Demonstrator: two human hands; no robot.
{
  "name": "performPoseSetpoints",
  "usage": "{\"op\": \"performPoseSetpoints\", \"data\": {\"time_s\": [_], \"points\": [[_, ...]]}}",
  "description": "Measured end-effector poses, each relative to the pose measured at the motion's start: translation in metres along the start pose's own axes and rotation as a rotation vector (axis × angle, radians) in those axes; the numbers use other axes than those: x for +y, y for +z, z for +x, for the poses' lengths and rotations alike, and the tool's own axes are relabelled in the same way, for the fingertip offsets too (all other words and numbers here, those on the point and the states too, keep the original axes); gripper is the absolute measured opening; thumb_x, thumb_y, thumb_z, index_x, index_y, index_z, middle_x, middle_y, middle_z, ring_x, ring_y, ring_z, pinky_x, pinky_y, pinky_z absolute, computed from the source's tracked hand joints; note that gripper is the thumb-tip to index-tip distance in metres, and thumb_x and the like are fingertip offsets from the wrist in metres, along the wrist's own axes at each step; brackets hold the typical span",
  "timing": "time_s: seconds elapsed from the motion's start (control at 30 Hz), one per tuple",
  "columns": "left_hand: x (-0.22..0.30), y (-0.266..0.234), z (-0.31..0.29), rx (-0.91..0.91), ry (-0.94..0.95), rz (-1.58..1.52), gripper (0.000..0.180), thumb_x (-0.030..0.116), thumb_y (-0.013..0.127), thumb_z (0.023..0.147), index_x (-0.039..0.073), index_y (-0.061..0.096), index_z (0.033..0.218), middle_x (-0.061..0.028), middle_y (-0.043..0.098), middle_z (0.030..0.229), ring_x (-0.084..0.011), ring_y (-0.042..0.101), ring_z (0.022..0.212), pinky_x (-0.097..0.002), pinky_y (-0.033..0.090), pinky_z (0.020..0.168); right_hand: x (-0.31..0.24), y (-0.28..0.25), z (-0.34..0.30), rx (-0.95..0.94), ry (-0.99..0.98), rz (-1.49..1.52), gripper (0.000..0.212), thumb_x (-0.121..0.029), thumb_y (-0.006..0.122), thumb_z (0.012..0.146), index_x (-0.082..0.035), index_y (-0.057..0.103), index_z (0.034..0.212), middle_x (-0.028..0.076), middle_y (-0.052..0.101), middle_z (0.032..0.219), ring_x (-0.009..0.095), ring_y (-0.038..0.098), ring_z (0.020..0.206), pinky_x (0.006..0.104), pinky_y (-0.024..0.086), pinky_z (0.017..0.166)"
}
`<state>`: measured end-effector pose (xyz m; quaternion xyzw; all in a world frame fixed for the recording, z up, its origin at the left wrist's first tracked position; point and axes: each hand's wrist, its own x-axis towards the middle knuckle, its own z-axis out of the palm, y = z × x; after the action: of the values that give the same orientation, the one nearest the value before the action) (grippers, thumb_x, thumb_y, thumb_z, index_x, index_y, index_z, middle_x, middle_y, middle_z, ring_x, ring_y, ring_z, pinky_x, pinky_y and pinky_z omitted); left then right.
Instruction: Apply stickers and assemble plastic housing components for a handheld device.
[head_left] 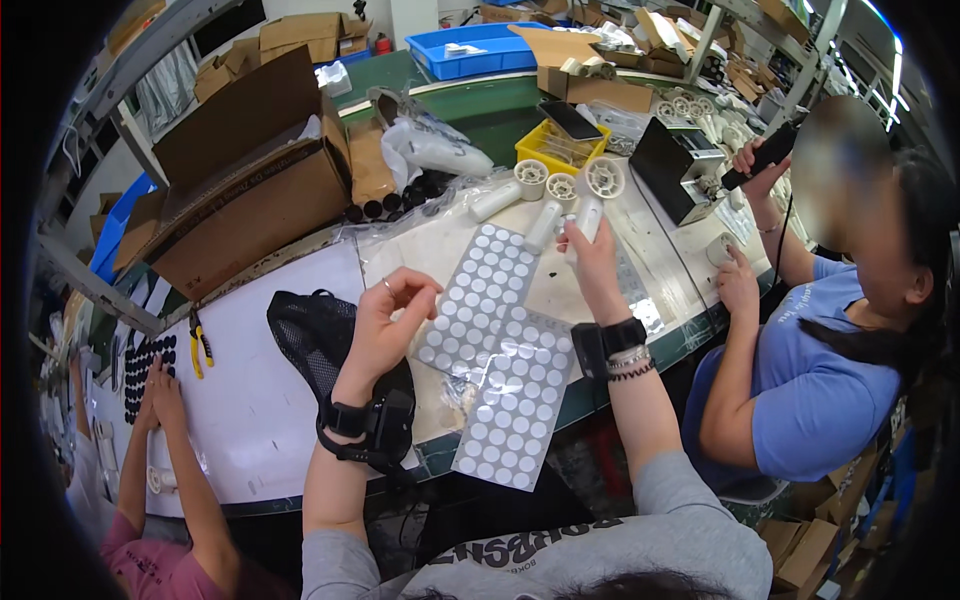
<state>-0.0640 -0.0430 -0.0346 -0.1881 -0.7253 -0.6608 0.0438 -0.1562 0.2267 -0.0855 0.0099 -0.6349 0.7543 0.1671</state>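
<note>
My left hand (pixel 388 318) hovers over the bench with thumb and forefinger pinched, at the left edge of a clear sheet of round white stickers (pixel 478 290); whether a sticker is between the fingertips is too small to tell. A second sticker sheet (pixel 515 400) lies lower, overhanging the bench edge. My right hand (pixel 592 258) reaches forward and grips a white plastic cylinder (pixel 588 218). Another white cylinder (pixel 543 226) lies just left of it. Both wrists wear black bands.
White round parts (pixel 566 182) and a yellow bin (pixel 558 150) stand behind the cylinders. A black mesh bag (pixel 312 335) lies left. An open cardboard box (pixel 240 190) fills the back left. A person at right holds a black tool (pixel 765 155); another person's hands (pixel 158 395) work at left.
</note>
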Motion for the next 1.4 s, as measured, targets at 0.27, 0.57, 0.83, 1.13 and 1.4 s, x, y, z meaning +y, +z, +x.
{"op": "performPoseSetpoints", "data": {"time_s": [0.27,0.57,0.83,1.13,1.4], "points": [[-0.006,0.005,-0.001,0.056,-0.041,0.014,0.009,0.007,0.053,0.088,0.000,0.058,0.092,-0.0004,0.056,0.076,-0.0060,0.053,0.070,-0.0207,0.044,0.066,-0.021,0.060,-0.040,-0.441,0.300,0.426,0.024,-0.020,0.036,0.094,-0.001,0.044,0.107,0.008,0.053,0.091,0.013,0.053,0.071,0.0266,0.048,0.062],[-0.009,-0.005,-0.022,0.191,-0.032,0.250,0.008,0.005,0.054,0.087,0.001,0.058,0.092,-0.0001,0.058,0.079,-0.0059,0.054,0.071,-0.0199,0.043,0.067,0.010,0.066,-0.055,-0.436,0.252,0.212,0.030,-0.022,0.039,0.094,-0.003,0.036,0.118,0.003,0.046,0.081,0.007,0.047,0.063,0.0218,0.043,0.050],[-0.012,-0.005,-0.019,0.250,-0.095,0.171,0.010,0.006,0.055,0.087,0.001,0.058,0.095,0.0000,0.056,0.078,-0.0058,0.053,0.071,-0.0192,0.042,0.066,0.017,0.064,-0.051,-0.411,0.248,0.189,0.030,-0.023,0.040,0.095,-0.003,0.038,0.117,0.001,0.047,0.076,0.007,0.046,0.060,0.0209,0.042,0.048],[0.044,0.027,0.047,-0.078,-0.023,0.890,0.019,0.021,0.050,0.085,0.006,0.060,0.092,-0.0125,0.063,0.075,-0.0301,0.061,0.068,-0.0369,0.047,0.061,0.003,0.045,-0.032,-0.227,0.090,0.187,0.029,-0.023,0.041,0.095,-0.002,0.040,0.115,0.001,0.049,0.071,0.006,0.046,0.054,0.0204,0.040,0.044],[-0.026,0.066,0.156,-0.252,-0.191,1.285,0.027,0.028,0.050,0.080,0.008,0.067,0.088,-0.0155,0.065,0.085,-0.0329,0.063,0.081,-0.0429,0.049,0.071,0.013,0.023,-0.013,-0.104,0.042,0.222,0.032,-0.025,0.045,0.094,-0.002,0.040,0.116,0.001,0.048,0.069,0.006,0.046,0.052,0.0211,0.039,0.043]]}}
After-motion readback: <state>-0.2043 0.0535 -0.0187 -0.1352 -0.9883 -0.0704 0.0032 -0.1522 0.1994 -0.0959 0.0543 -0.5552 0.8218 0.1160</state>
